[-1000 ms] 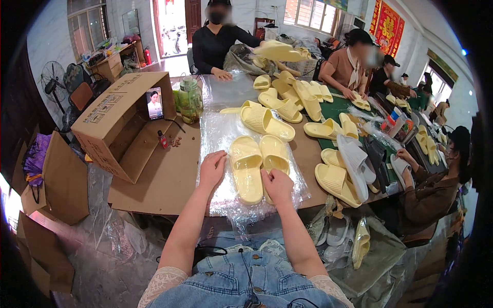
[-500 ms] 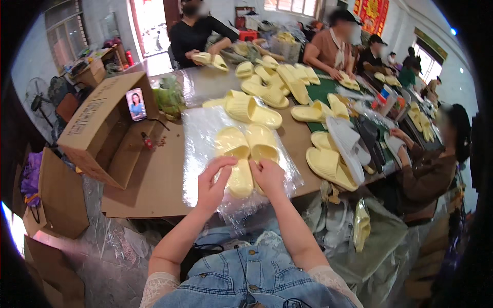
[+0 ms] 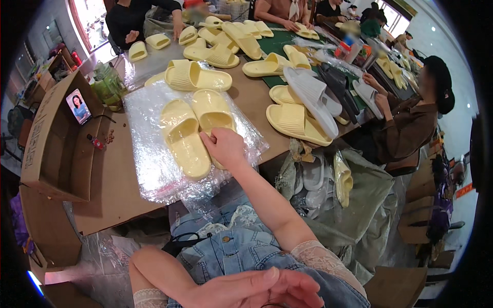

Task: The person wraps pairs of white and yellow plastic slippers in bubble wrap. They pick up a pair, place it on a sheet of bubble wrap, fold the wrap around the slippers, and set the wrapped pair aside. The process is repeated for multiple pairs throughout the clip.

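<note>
A pair of pale yellow slippers lies side by side on a stack of clear plastic bags [image 3: 149,154], with film glinting over them. My right hand [image 3: 224,146] is closed at the heel part of the right slipper [image 3: 209,110], its thumb against the edge between the two; the fingers partly hide that heel. The left slipper [image 3: 179,134] is untouched. My left hand [image 3: 257,290] is away from the table, low in front of my body and near the camera, fingers extended and loosely curved, holding nothing that I can see. Just behind the pair lies another yellow slipper [image 3: 197,77].
On the left a cardboard box [image 3: 54,138] lies on its side, holding a phone [image 3: 78,107] and a small red bottle [image 3: 95,141]. White slippers [image 3: 313,95] and more yellow ones [image 3: 300,123] lie to the right. Co-workers handle slippers around the table.
My left hand has left the slippers and come back toward my body. My right hand stays at the right slipper. The view has swung right, and the far co-worker's slippers are now on the table.
</note>
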The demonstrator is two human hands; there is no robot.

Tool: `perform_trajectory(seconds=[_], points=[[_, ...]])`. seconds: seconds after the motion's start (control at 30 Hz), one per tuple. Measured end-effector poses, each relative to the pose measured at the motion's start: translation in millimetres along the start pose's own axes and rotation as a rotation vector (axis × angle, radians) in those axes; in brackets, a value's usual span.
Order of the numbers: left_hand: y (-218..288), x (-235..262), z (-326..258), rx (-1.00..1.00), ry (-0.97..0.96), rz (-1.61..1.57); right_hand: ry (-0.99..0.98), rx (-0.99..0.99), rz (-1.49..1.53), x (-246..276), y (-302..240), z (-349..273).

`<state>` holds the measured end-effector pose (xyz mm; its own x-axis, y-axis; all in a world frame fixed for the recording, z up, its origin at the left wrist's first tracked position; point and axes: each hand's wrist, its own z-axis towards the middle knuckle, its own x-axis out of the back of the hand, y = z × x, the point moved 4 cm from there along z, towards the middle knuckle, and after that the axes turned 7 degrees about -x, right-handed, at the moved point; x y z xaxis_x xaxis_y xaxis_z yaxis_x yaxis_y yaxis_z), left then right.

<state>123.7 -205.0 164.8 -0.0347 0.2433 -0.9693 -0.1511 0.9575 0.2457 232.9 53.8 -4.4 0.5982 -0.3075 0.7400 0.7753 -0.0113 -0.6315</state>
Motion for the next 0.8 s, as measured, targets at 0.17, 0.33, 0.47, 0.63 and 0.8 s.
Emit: perform_trajectory(seconds=[0.17,0.33,0.47,0.63,0.8], points=[[-2,1,1,0.033,-0.023,-0.031,-0.009,0.008,0.020,4,-3,0],[0,4,-1,0.069,0.019,0.021,0.039,0.047,0.028,3,-2,0],[-2,7,-2,0.067,0.025,0.006,0.021,0.017,0.028,0,1,0],[-1,7,-2,0.077,0.027,0.039,0.031,0.028,0.027,-1,3,0],[19,41,-7,-0.007,0.043,-0.163,0.001,-0.012,0.009,-1,-1,1]])
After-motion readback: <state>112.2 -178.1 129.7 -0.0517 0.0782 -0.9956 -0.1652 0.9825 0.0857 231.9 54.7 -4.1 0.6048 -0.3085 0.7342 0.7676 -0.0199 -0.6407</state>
